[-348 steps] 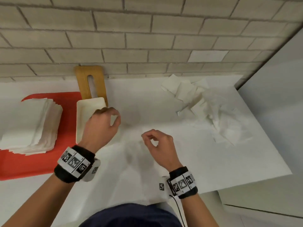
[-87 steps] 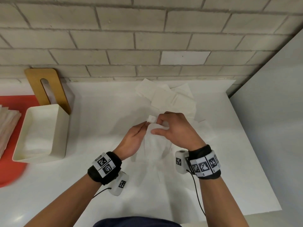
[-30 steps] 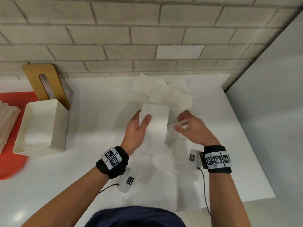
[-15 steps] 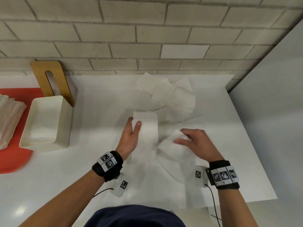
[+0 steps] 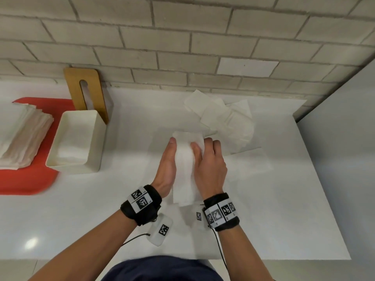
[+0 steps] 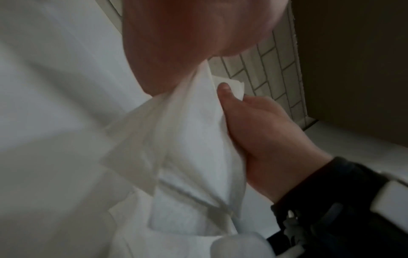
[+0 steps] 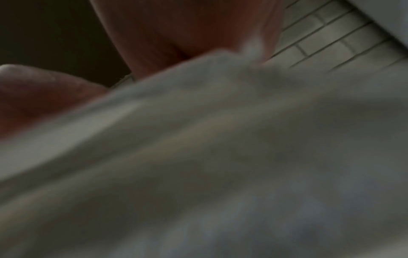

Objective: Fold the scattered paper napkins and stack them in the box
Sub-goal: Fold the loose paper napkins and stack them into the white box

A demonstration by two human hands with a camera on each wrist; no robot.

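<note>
Soft, matt white paper, that's the napkin (image 5: 183, 169), faintly textured and creased along its folds, thin enough to drape. Beyond it, the loose pile of napkins (image 5: 227, 120) shows the same dull, crinkled tissue. Left of the napkin, the box (image 5: 95, 147) looks like smooth cream plastic with a satin sheen. Behind the box leans a wooden lid (image 5: 87, 92), warm, smooth grain, semi-matt. The red tray (image 5: 30, 183) reads as smooth plastic. The countertop (image 5: 81, 220) is glossy white, catching a light spot. The wall (image 5: 182, 37) is rough, matt brick.
</note>
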